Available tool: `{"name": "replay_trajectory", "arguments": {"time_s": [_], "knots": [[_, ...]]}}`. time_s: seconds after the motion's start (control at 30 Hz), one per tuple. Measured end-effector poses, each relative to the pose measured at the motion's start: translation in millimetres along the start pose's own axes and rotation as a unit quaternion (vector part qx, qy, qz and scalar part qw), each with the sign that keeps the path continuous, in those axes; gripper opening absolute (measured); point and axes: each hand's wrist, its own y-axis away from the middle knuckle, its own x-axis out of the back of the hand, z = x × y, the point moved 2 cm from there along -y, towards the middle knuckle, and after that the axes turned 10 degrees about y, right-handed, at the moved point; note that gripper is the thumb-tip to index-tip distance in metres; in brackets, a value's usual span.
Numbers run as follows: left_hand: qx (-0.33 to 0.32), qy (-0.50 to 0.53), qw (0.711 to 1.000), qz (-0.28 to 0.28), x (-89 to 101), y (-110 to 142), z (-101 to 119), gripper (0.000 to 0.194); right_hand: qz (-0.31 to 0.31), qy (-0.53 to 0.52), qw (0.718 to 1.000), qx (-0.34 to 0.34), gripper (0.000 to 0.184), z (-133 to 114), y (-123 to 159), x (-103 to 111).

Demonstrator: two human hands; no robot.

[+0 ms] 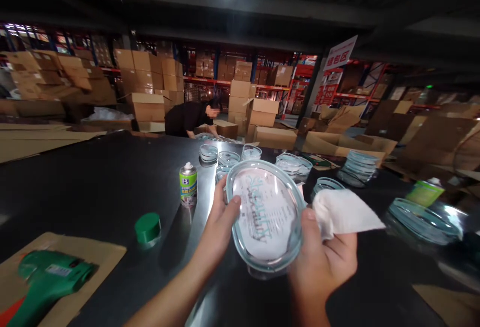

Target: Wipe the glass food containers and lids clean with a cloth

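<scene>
I hold an oval food container (267,247) with a clear lid and teal rim, tilted up above the dark table. Under the lid a white printed sheet shows. My left hand (219,217) is closed on its left edge, the thumb on the rim. On the right edge my right hand (324,262) is closed too, and a white cloth or tissue (348,212) is caught in its fingers. Left of the container a green spray can (188,187) stands upright, with a green cap (147,228) nearer to me. The container's underside is mostly hidden.
A green heat gun (56,270) lies on cardboard (107,248) at the left. Several glass containers (208,153) stand behind; stacked lids (358,167) and more lids (423,222) sit right, by another green can (425,193). Beyond the table (93,177), a person (185,118) bends among boxes.
</scene>
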Motion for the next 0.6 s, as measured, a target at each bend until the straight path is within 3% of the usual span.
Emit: {"name": "replay_trajectory", "arguments": {"time_s": [0.17, 0.6], "knots": [[-0.02, -0.016, 1.0, 0.012, -0.8, 2.1, 1.4, 0.054, -0.009, -0.029, 0.999, -0.008, 0.043, 4.2, -5.8, -3.4], [-0.024, -0.043, 0.999, -0.013, 0.2, -1.1, -1.6, 0.059, 0.001, -0.022, 1.0, -0.015, 0.054, 8.7, -11.1, -8.8]]}}
